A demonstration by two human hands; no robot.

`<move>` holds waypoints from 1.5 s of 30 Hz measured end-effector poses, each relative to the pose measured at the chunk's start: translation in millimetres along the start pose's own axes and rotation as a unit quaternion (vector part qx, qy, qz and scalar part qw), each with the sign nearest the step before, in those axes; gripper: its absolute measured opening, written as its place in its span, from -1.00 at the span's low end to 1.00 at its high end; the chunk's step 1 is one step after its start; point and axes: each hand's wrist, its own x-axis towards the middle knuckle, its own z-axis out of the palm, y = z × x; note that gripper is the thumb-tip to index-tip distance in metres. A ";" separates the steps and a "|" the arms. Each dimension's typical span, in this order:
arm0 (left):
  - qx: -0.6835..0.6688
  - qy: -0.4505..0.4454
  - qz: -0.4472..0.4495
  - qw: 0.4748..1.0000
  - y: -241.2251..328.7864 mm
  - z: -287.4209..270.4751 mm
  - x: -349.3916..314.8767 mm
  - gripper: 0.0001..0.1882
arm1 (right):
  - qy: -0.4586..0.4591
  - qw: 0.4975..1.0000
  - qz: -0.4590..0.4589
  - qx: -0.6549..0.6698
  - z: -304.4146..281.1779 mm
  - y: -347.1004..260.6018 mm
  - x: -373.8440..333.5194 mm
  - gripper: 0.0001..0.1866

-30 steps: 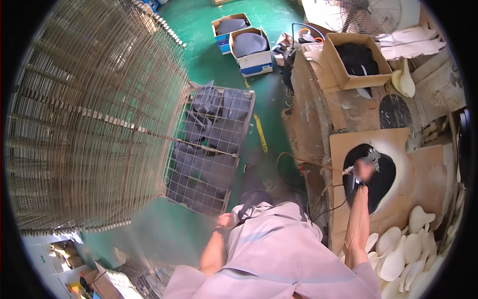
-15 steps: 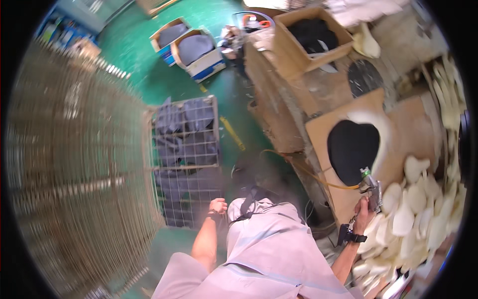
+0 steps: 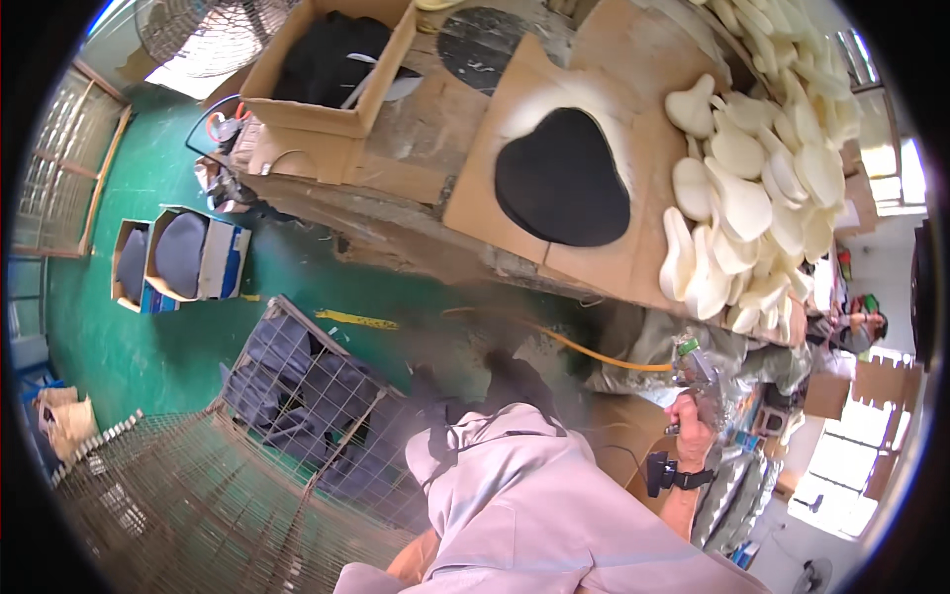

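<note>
My right hand [image 3: 693, 433] is wrapped round a spray gun [image 3: 697, 368], held upright beyond the table's near right edge. An orange hose [image 3: 604, 353] runs from the gun to the left. On the table, a black heart-shaped pad [image 3: 562, 178] lies on a cardboard sheet [image 3: 485, 193] marked with white overspray around the pad. Right of it are heaped many cream, saddle-shaped foam pieces [image 3: 742, 203]. Only a bit of my left forearm shows at the lower edge, beside my light clothing; the left hand is hidden.
A cardboard box [image 3: 312, 117] of black pieces stands on the table's left. Below it on the green floor are two small boxes [image 3: 223, 259] with dark pads. A wire cage [image 3: 332, 361] holding dark pieces stands at my left. A person [image 3: 859, 335] is far right.
My view has swung to the right, so the table and pad now sit further left. My left hand has gone out of sight. The right hand still grips the spray gun.
</note>
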 end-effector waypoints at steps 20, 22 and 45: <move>-0.342 0.090 -0.027 0.935 110.2 -105.2 23.8 -0.66 | -0.014 0.975 -0.167 0.145 -42.7 34.8 49.0 -0.73; -0.300 0.088 0.029 0.950 140.6 -117.4 20.9 -0.62 | -0.053 0.974 -0.059 0.214 -61.2 39.1 43.4 -0.47; 0.054 -0.004 0.132 0.990 231.2 -28.3 -18.3 -0.61 | -0.071 0.978 -0.149 0.128 -106.8 23.6 77.9 -0.36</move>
